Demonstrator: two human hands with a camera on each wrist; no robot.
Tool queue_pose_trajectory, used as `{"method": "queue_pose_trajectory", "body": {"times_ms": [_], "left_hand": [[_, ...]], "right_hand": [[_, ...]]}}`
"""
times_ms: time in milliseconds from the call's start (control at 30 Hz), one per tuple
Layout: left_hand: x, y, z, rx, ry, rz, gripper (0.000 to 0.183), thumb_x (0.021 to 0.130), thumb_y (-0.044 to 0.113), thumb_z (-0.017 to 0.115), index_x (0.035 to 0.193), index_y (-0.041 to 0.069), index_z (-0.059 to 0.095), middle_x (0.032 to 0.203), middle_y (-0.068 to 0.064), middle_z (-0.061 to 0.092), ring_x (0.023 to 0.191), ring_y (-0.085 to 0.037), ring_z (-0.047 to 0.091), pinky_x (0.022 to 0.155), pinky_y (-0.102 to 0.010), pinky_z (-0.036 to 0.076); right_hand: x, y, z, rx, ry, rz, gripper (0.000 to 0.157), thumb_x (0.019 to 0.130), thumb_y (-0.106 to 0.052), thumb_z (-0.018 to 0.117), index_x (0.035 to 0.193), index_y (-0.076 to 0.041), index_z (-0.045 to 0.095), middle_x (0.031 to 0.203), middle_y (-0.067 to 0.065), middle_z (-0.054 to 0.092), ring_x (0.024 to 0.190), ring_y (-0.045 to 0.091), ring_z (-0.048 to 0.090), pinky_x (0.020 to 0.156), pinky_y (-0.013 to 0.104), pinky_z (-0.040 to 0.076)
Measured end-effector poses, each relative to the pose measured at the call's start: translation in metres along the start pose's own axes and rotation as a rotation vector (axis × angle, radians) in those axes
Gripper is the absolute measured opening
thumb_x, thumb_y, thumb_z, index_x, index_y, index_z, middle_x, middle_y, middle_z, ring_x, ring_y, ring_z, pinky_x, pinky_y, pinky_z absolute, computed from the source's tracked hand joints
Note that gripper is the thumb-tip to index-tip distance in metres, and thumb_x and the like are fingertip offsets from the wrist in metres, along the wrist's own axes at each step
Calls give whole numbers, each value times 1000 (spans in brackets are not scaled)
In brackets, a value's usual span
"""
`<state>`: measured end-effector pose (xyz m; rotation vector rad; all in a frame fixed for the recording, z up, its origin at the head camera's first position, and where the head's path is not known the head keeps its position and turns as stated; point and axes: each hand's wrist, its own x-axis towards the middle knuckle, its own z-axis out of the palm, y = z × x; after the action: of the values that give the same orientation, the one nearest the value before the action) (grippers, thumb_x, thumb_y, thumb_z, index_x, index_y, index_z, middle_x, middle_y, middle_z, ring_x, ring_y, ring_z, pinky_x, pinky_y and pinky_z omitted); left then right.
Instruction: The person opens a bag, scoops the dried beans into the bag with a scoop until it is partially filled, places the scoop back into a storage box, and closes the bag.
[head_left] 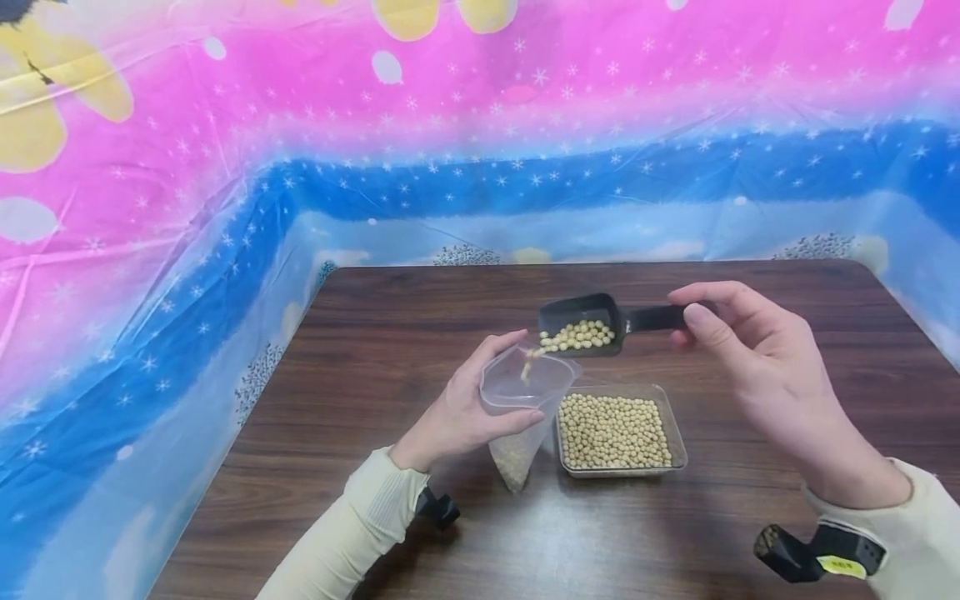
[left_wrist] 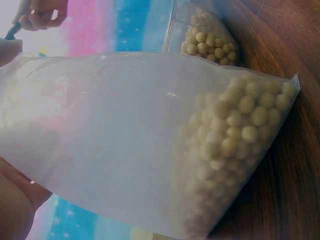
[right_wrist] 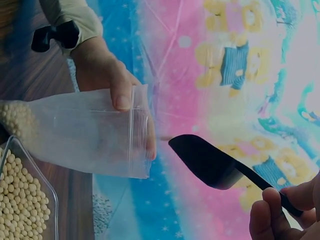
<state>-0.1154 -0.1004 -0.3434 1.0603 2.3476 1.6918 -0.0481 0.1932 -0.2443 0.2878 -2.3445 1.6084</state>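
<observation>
My left hand grips a clear zip bag near its top, thumb and fingers around the spread mouth. Round pale soybeans fill the bag's bottom corner, seen close in the left wrist view. The right hand pinches the handle of a black scoop. Its tilted bowl stands over the bag's mouth, and beans slide off its front edge into the bag. From the right wrist view, the scoop's dark underside faces the camera, hiding the beans in it.
A clear rectangular container of soybeans stands on the dark wooden table, just right of the bag. Behind the table hangs a pink and blue patterned cloth, which also runs along the left side.
</observation>
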Motion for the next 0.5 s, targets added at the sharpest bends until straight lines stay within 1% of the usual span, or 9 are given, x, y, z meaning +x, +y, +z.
{"method": "queue_pose_trajectory", "body": {"times_ms": [133,233,300,367,433,500], "left_hand": [[0,-1,-1,14,4,25,86,76,14,84,147,23,36,134,4,49,117,-17,53,99,-38,46],[0,-2,-1,5,-2,50,84,77,14,83,146,23,36,132,4,50,114,-17,54,98,-37,47],[0,-2,-1,-10,-7,52,83,78,14,82,146,23,36,130,2,51,112,-18,56,96,-38,49],[0,-1,-1,-27,-12,45,83,78,12,82,147,22,36,130,0,51,111,-22,57,95,-41,50],[-1,2,-1,-41,-15,31,83,78,9,81,147,21,35,130,-3,51,110,-26,58,93,-45,51],[-1,6,-1,-51,-17,16,83,78,5,80,147,18,35,130,-7,50,109,-32,58,91,-50,51]], "right_hand": [[-4,-4,6,-54,-7,-87,20,99,-11,56,117,-6,64,93,2,69,85,14,65,78,17,49],[-8,-7,9,-95,-6,-140,20,98,-8,57,116,-9,65,101,1,68,86,13,65,77,15,49],[-11,-8,8,-129,21,-173,21,97,-7,58,116,-10,66,105,-1,68,88,11,66,79,13,49],[-14,-8,4,-160,76,-204,21,97,-5,58,116,-9,67,108,-3,68,87,8,67,79,12,49],[-16,-3,-3,-228,151,-230,20,96,-6,59,113,-9,69,103,-9,68,84,2,64,76,9,46],[-17,5,-10,-336,170,-260,18,95,-5,60,110,-9,69,79,-12,65,63,-3,57,59,9,43]]}}
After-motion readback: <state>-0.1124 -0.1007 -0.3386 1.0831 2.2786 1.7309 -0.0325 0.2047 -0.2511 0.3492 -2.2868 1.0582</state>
